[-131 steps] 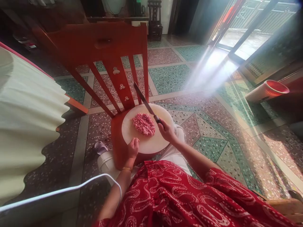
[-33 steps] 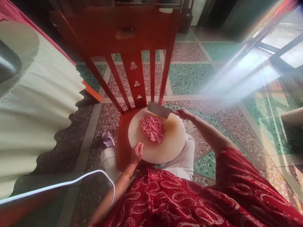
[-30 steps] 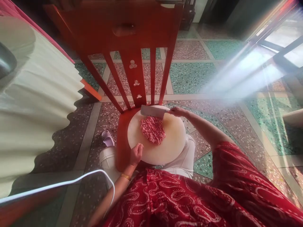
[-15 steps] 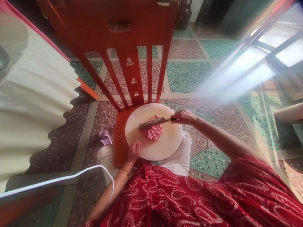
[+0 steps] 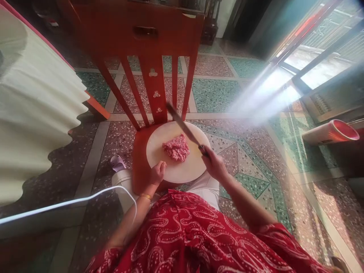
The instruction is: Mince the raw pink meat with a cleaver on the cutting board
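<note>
My right hand [image 5: 214,163] is closed round the dark handle of a cleaver [image 5: 184,129]. Its blade is raised and slants away to the upper left, over the far part of a round pale cutting board [image 5: 193,172]. A mound of minced meat [image 5: 176,148] lies in the middle of the board, apart from the blade. At the board's near left edge my left hand [image 5: 158,173] is closed on the rim, thumb on top; its other fingers are partly hidden.
The board rests on a red wooden chair [image 5: 139,163] with a tall slatted back. A white cable [image 5: 71,201] crosses at left near a cream cloth [image 5: 34,113]. A lilac slipper [image 5: 117,163] is on the floor, and a bin [image 5: 330,132] lies at right.
My right hand has lifted the cleaver off the meat and swung its tip up and away. The meat, now uncovered, looks flattened on top. My left hand stays at the rim.
</note>
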`<state>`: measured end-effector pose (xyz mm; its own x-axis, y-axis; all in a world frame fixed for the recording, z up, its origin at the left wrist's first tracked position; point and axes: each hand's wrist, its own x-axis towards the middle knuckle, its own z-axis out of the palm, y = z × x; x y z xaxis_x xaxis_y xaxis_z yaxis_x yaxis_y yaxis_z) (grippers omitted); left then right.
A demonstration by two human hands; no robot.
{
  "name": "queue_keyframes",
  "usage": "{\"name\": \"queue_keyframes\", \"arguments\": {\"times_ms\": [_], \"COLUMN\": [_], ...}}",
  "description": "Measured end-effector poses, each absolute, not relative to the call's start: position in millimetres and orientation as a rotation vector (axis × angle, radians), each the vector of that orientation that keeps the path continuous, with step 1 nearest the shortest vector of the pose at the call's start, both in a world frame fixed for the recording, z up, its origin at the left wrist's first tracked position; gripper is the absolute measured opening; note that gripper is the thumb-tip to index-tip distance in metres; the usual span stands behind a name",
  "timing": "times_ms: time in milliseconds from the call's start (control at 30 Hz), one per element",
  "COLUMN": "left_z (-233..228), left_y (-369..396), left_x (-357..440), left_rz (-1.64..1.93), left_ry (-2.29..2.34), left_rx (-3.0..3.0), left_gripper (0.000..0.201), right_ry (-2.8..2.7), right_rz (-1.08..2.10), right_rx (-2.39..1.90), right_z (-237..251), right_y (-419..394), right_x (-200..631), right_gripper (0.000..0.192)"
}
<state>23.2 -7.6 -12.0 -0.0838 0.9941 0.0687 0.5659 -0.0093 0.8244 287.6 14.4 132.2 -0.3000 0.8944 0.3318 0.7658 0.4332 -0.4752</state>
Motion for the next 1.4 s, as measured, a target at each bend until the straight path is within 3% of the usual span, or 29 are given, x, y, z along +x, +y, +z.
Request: {"name": "queue_keyframes", "arguments": {"times_ms": [133, 300, 533, 733, 933, 1133, 1400], "left_z": [-11.3, -12.2, -10.3, -11.8, -11.9, -10.5, -9.4], "left_y": [-8.4, -8.9, -8.7, -10.8, -10.3, -12.0, -11.2], "left_x": [23.1, 22.9, 24.0, 23.2, 23.1, 22.3, 23.7], "left_rz": [0.996, 0.987, 1.041, 0.996, 1.045, 1.018, 1.023], "left_ry": [1.706, 1.703, 1.69, 1.712, 1.668, 1.678, 1.663], "left_rx": [1.618, 1.616, 1.621, 1.602, 1.589, 1.59, 1.58], "left_gripper": [0.032, 0.034, 0.03, 0.034, 0.03, 0.034, 0.031], "right_ry": [-2.067, -2.324, -2.129, -2.371, -2.161, -2.357, -2.303], "right_rz": [0.366, 0.641, 0.449, 0.668, 0.546, 0.699, 0.587], "right_rx": [-1.371, -1.854, -1.411, -1.817, -1.383, -1.694, -1.552], "right_z": [117.1, 93.0, 114.8, 91.2, 111.0, 87.1, 88.6], "right_y": [33.6, 23.9, 20.9, 2.2, 7.0, 1.3, 5.4], "right_x": [242.2, 248.4, 231.3, 246.2, 227.6, 245.0, 231.0], "right_gripper": [0.055, 0.051, 0.051, 0.048, 0.048, 0.046, 0.047]}}
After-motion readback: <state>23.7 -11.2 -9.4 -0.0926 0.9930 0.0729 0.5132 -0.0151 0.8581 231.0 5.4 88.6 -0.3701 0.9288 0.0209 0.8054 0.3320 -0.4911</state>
